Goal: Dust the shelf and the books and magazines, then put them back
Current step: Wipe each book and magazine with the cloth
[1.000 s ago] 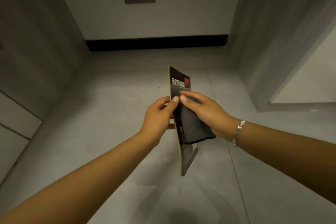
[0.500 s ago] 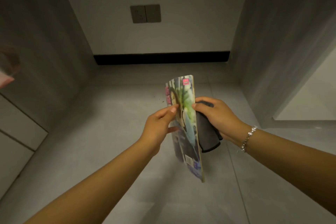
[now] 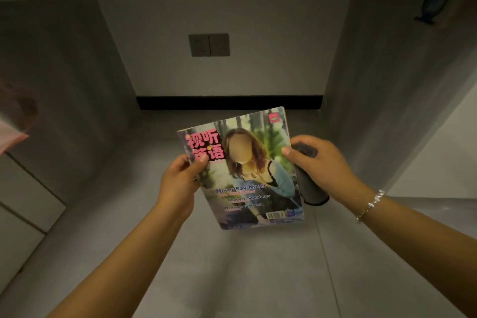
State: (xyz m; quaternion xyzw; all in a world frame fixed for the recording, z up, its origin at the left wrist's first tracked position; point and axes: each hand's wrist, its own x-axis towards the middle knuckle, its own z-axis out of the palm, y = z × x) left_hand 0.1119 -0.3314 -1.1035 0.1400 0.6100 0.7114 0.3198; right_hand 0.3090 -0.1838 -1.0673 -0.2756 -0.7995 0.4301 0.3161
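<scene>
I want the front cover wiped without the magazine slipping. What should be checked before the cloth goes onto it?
1. Left hand holds the magazine: ok, thumb on the cover's left edge near the title, fingers behind.
2. Right hand has the dark cloth: ok, gripped, hanging beside the right edge.
3. Right thumb off the cover: not ok, its tip rests on the right edge.
4. Front cover turned toward the camera: ok, title and barcode show.
5. Cloth on the cover: not ok, none of it lies on the front.
6. Dust on the cover: cannot tell, too blurred.
</scene>
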